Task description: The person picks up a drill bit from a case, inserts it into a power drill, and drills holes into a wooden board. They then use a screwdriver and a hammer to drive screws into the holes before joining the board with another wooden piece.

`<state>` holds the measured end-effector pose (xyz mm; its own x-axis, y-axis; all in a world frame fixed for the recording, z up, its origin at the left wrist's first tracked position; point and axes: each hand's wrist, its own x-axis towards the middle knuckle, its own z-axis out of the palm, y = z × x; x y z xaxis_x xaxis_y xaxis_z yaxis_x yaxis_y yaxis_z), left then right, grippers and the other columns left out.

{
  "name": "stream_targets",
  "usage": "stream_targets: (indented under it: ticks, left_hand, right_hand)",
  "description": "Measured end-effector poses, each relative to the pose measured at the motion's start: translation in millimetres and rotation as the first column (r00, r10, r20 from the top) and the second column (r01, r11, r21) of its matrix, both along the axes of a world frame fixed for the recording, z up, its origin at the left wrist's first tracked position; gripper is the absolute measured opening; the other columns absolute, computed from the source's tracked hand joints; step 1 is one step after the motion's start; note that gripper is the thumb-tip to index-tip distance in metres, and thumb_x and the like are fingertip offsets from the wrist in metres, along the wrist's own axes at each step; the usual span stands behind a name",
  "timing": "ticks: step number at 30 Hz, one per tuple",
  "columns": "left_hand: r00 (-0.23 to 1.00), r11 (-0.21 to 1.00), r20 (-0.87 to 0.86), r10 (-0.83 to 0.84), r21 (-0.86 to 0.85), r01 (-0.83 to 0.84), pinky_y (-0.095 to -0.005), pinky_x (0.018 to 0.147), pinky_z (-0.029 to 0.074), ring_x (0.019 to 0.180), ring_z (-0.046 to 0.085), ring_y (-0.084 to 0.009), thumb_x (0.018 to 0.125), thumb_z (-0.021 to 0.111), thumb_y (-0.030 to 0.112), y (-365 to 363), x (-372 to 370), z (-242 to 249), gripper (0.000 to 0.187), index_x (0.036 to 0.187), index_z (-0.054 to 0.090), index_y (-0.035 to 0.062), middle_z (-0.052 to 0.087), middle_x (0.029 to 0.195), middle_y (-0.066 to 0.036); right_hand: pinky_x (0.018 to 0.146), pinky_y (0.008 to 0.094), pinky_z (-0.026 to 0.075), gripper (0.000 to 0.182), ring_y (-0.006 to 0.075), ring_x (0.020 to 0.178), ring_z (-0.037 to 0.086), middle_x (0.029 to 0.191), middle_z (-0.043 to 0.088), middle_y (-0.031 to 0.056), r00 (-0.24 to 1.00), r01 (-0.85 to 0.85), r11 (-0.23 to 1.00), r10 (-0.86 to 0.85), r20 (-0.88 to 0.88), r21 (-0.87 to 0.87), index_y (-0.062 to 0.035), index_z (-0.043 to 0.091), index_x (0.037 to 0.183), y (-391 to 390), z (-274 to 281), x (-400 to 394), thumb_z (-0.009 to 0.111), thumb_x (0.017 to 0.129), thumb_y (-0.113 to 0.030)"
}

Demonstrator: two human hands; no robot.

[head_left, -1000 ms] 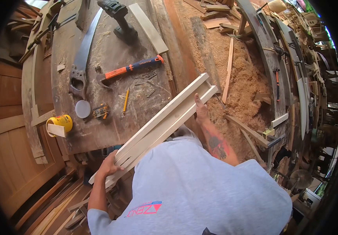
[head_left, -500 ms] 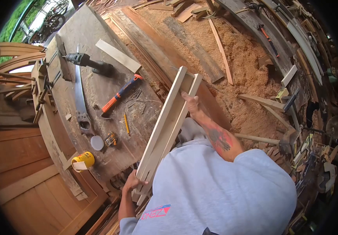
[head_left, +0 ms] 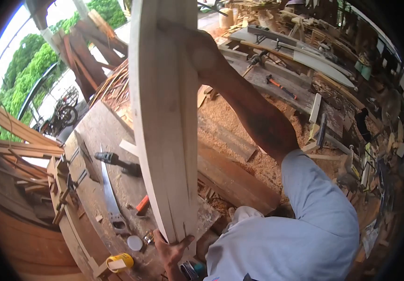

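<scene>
A long, pale wooden assembly (head_left: 164,126) of joined strips stands almost upright close to the camera, its upper end running out of the frame. My left hand (head_left: 171,253) is closed around its lower end, thumb across the front. My right hand (head_left: 204,51) grips the right edge high up and is somewhat blurred. Left of the assembly, on the workbench (head_left: 94,126), lie a handsaw (head_left: 108,189) and a dark power drill (head_left: 117,161). A hammer's orange handle (head_left: 142,205) shows beside the wood, which hides the rest of it.
A white round lid (head_left: 135,243) and a yellow container (head_left: 120,262) sit near the bench's lower edge. Sawdust (head_left: 230,114) covers the ground beyond. Another orange-handled hammer (head_left: 280,87) lies on a far bench. Motorcycles (head_left: 66,112) stand at the upper left.
The wooden assembly has been raised from a low slant to nearly upright, close to the camera. My right hand has gone up with it; my left hand stays at the lower end. The view has tilted up.
</scene>
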<state>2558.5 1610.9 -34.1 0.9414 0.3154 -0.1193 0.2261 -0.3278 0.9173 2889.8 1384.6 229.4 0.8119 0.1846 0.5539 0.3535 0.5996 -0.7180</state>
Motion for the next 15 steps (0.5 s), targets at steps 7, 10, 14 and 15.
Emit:
stream_targets:
  ticks: [7, 10, 14, 15]
  left_hand:
    - [0.945, 0.981, 0.328, 0.004, -0.185, 0.060, -0.0401, 0.088, 0.051, 0.101, 0.058, -0.0231, 0.055, 0.095, 0.021, 0, 85, -12, 0.081, 0.117, 0.047, 0.0019, 0.058, 0.109, -0.011]
    - [0.924, 0.955, 0.346, -0.161, -0.180, 0.234, -0.0395, 0.088, 0.050, 0.102, 0.058, -0.0225, 0.056, 0.095, 0.021, 24, 100, -24, 0.080, 0.118, 0.047, 0.0023, 0.057, 0.111, -0.010]
    - [0.881, 0.920, 0.326, -0.343, -0.072, 0.385, -0.0397, 0.096, 0.047, 0.112, 0.055, -0.0241, 0.054, 0.099, 0.030, 47, 107, -35, 0.096, 0.128, 0.045, 0.0025, 0.054, 0.120, -0.011]
    - [0.835, 0.875, 0.367, -0.410, -0.099, 0.473, -0.0394, 0.105, 0.043, 0.123, 0.050, -0.0247, 0.052, 0.100, 0.029, 55, 107, -38, 0.105, 0.137, 0.042, 0.0028, 0.053, 0.128, -0.010]
  right_hand:
    - [0.080, 0.0332, 0.058, 0.053, 0.0205, 0.090, 0.071, 0.103, 0.071, 0.0131, 0.917, 0.277, 0.946, -0.208, 0.342, -0.167, 0.0082, 0.065, 0.118, 32, 96, -33, 0.071, 0.092, -0.038]
    - [0.078, 0.0319, 0.059, 0.051, 0.0198, 0.089, 0.072, 0.102, 0.072, 0.0131, 0.902, 0.339, 0.929, -0.277, 0.332, -0.147, 0.0065, 0.067, 0.115, 44, 94, -48, 0.076, 0.087, -0.036]
    - [0.087, 0.0356, 0.058, 0.060, 0.0247, 0.105, 0.069, 0.115, 0.068, 0.0188, 0.922, 0.328, 0.913, -0.252, 0.295, -0.242, 0.0071, 0.060, 0.126, 36, 96, -49, 0.069, 0.092, -0.042]
    - [0.093, 0.0380, 0.056, 0.064, 0.0273, 0.105, 0.069, 0.118, 0.068, 0.0188, 0.920, 0.310, 0.914, -0.221, 0.323, -0.260, 0.0028, 0.058, 0.132, 34, 97, -52, 0.066, 0.093, -0.048]
